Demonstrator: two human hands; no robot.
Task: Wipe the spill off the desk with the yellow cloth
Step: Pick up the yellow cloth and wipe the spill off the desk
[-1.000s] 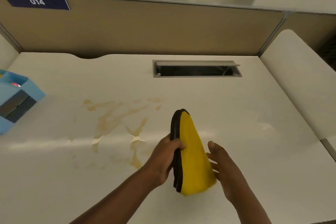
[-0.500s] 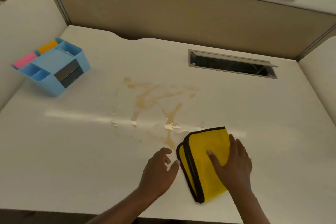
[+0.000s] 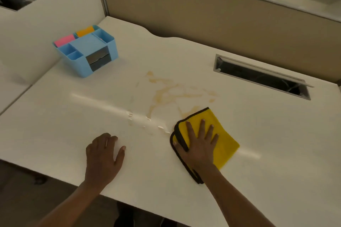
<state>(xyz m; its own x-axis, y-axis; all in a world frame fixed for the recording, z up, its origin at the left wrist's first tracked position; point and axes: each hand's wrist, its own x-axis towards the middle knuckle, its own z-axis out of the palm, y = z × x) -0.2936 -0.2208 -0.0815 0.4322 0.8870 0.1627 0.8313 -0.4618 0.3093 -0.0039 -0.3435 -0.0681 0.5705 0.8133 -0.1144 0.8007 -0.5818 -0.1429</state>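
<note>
A brownish spill [image 3: 166, 94] streaks the middle of the white desk [image 3: 267, 143], with small wet drops trailing toward the front. The folded yellow cloth [image 3: 226, 134], edged in black, lies flat on the desk at the spill's near right end, its far corner over a streak. My right hand [image 3: 198, 145] presses down on the cloth with fingers spread and the thumb at its black edge. My left hand [image 3: 103, 156] rests on the bare desk to the left, near the front edge, holding nothing.
A light blue desk organizer [image 3: 88, 49] with pink and orange notes stands at the back left. An open cable slot [image 3: 262, 77] is cut into the desk at the back right. Beige partitions [image 3: 221, 14] close off the back.
The cloth went from held upright in both hands to lying flat under my right hand, then slid up against the spill. My left hand let go and moved left onto the desk.
</note>
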